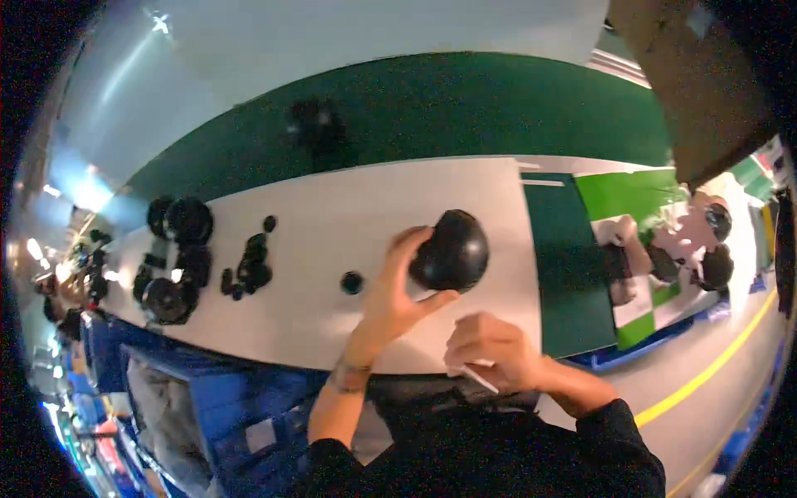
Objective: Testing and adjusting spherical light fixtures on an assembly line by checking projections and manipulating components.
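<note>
My left hand (397, 290) curves round the near left side of a glossy black rounded part (455, 251), thumb below it and fingers at its upper left. The part is over the white tabletop (315, 324); whether it rests there I cannot tell. Close to it, at the table's near edge, my right hand (498, 349) is closed on a thin white stick-like piece (479, 379), which pokes out below the fingers. A small black round piece (352, 283) lies left of my left hand.
Small black parts (254, 266) cluster farther left, beside larger round black parts (170, 299). Blue bins (241, 415) stand below the table at left. At the right, another person's hands (627, 249) are near black parts (716, 266) on a green-and-white surface.
</note>
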Available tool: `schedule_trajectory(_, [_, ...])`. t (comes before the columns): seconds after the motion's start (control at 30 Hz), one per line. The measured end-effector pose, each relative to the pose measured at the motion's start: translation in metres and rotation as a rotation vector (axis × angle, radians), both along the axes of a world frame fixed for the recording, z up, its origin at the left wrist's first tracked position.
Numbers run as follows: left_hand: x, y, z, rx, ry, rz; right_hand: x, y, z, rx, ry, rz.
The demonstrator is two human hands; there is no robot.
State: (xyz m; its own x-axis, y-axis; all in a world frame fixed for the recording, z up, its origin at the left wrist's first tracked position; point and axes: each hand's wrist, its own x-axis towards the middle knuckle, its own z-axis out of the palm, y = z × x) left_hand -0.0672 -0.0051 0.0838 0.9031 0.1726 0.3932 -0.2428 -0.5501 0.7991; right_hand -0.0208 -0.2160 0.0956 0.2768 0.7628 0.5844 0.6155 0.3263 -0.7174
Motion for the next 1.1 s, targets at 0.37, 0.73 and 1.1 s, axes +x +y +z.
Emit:
schedule_trajectory(0.37, [0.014,0.017,-0.014,-0.314,-0.006,-0.276,0.085,0.019,0.035,-0.179,-0.109,-0.303])
schedule_trajectory(0.73, [0.018,0.028,-0.017,-0.275,-0.015,-0.329,0.077,0.034,0.064,-0.361,-0.345,-0.317])
schedule_trajectory(1.1, [0.015,0.035,-0.020,-0.340,0.053,-0.368,0.064,0.049,0.075,-0.479,-0.519,-0.337])
